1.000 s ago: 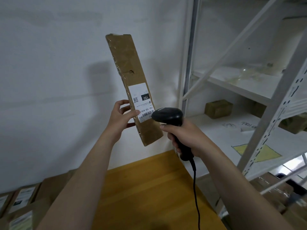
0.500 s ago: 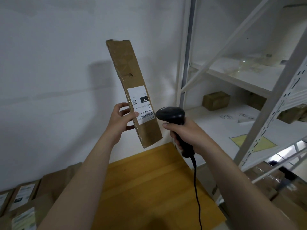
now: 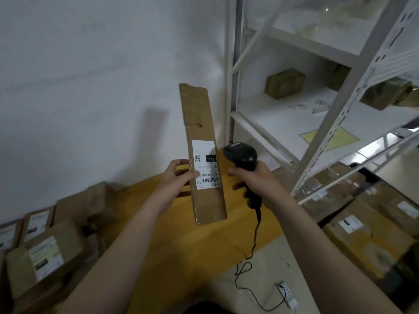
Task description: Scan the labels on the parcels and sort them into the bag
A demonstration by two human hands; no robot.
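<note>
Parcel (image 3: pixel 204 155) stands long-axis near-upright, left hand (image 3: pixel 179 177) fingers (image 3: pixel 176 163) pinching its left edge at label (image 3: pixel 205 165) height; scanner (image 3: pixel 241 155), gripped in curled right hand (image 3: pixel 256 180), sits just right of label.

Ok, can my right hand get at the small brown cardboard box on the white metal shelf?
Probably not yet: the right hand grips the black handheld scanner, so no fingers are free. The way itself looks open; the small brown cardboard box sits on the white metal shelf with nothing in front.
</note>
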